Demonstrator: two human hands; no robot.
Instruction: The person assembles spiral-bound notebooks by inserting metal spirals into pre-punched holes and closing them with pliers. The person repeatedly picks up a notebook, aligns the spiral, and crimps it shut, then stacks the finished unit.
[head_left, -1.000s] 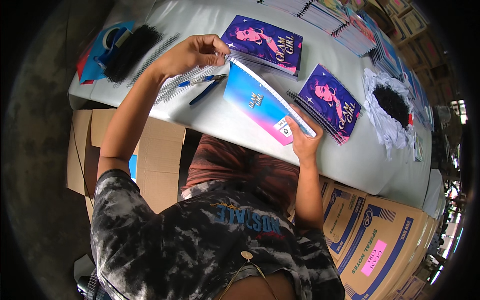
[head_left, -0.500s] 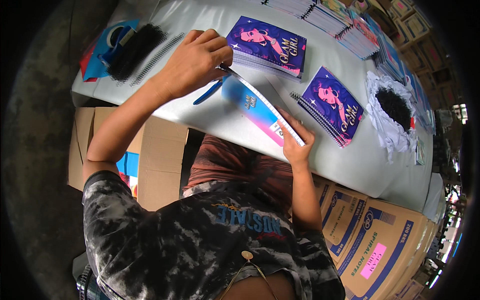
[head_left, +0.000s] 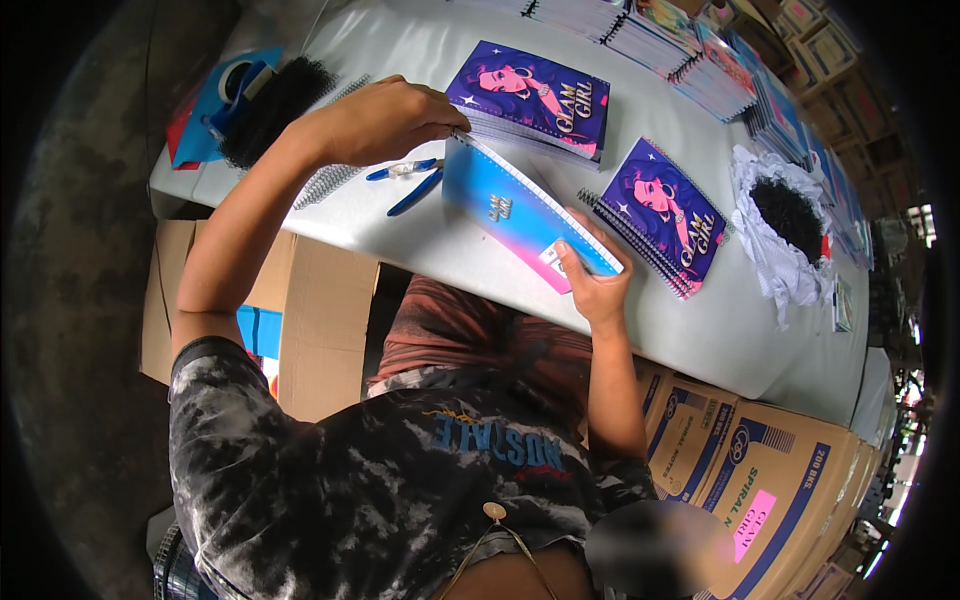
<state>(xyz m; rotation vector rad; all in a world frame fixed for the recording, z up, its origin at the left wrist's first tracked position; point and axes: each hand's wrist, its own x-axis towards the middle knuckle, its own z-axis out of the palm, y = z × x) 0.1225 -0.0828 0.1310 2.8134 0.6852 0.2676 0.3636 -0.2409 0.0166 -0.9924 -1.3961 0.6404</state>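
In my right hand [head_left: 597, 280] is a notebook [head_left: 510, 210] with a blue-to-pink cover and a row of holes along its pale edge; thumb and fingers grip its near right end. My left hand [head_left: 390, 120] is closed in a pinch at the far left corner of that edge. What lies between its fingertips is too small to make out. Blue-handled pliers [head_left: 415, 187] rest on the table beneath my left wrist. Just beyond lies a stack of purple notebooks [head_left: 535, 95]. Right of my right hand is a purple notebook [head_left: 665, 215] with a dark spiral along its edge.
Black wire coils [head_left: 275, 110] and a blue tape roll [head_left: 240, 82] lie on the table's [head_left: 690, 340] left. A white cloth nest [head_left: 760, 230] holds more black coils at right. Notebook stacks [head_left: 690, 60] line the far edge. Cardboard boxes [head_left: 330, 320] stand below, with more boxes [head_left: 780, 470] at right.
The notebook has tilted so more of its blue cover shows. My left hand has turned, knuckles lower, fingertips at the corner. More of the pliers is visible.
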